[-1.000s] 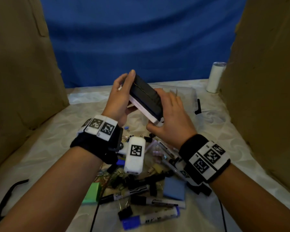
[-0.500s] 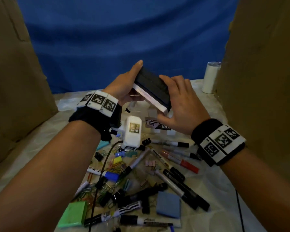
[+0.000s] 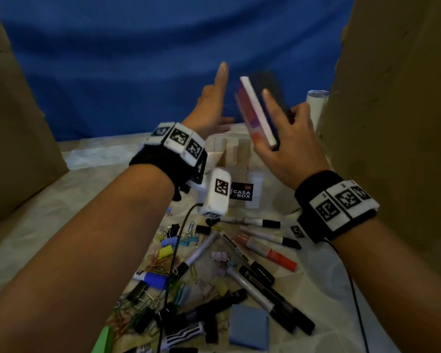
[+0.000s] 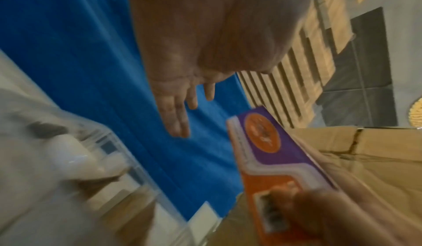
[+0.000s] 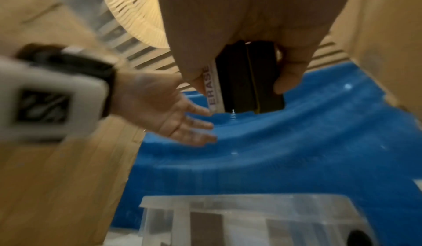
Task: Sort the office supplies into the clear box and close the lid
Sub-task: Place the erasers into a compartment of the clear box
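Makeshift cardboard-walled [image 3: 15, 123] recording booth, blue backdrop [image 3: 163, 59]

You have a blue cloth backdrop [image 3: 138, 59] ahead, flanked by cardboard panels [image 3: 402, 98]. A white cylinder [image 3: 316, 103] stands at the right panel.

The right hand [image 5: 251, 38] grips a whiteboard eraser [image 5: 242, 80] — black felt facing the camera, white edge lettered "ERASE" — against a blue backdrop [image 5: 297, 150]. The left hand [image 5: 169, 116] reaches in beside it, palm up and fingers spread, a marker-tagged wristband [image 5: 52, 92] on its wrist. Below sits the clear box [image 5: 251, 213]; a fan grille [image 5: 132, 15] shows above.
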